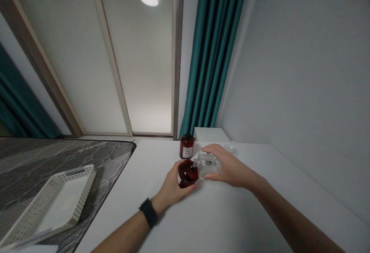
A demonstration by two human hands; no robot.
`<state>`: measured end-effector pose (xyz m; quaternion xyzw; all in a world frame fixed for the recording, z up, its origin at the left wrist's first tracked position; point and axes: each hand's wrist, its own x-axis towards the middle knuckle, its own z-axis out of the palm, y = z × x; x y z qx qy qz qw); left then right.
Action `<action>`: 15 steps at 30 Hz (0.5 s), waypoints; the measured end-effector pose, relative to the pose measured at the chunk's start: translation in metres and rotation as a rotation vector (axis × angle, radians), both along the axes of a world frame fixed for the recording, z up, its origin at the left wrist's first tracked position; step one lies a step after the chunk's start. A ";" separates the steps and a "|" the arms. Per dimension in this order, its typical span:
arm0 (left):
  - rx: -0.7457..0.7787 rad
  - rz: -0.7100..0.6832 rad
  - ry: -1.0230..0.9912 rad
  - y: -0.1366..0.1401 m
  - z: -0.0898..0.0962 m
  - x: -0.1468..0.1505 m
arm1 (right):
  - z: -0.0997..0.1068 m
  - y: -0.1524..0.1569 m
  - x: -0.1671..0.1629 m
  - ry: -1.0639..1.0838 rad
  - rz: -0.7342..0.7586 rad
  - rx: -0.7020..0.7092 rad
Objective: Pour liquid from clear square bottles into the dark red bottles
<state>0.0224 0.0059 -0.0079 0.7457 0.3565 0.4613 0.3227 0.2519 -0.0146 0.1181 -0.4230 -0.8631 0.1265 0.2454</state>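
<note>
Watching remotely, I see the right hand [229,166] gripping a clear bottle [208,167], its axis pointing leftward to the amber bottle [189,172] the left hand [171,185] clasps.

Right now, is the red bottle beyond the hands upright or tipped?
Upright: the red bottle stands on the white table, dark top uppermost and label facing the camera.

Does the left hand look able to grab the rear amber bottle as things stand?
Probably not: the left hand is taken up with holding the front amber bottle, in front of the rear amber bottle. The rear one looks near enough, though, if that hand were freed.
</note>
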 end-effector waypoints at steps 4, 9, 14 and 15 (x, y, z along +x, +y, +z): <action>-0.014 -0.005 0.000 0.000 0.000 0.000 | 0.000 0.000 -0.001 -0.005 0.001 0.004; -0.019 -0.018 -0.019 -0.001 0.000 0.001 | 0.000 0.001 -0.001 -0.015 0.006 -0.003; -0.034 -0.025 -0.030 -0.001 0.002 0.002 | 0.001 0.001 -0.002 -0.014 0.000 0.000; -0.039 -0.024 -0.031 -0.001 0.002 0.002 | 0.000 0.001 -0.002 -0.015 0.001 0.003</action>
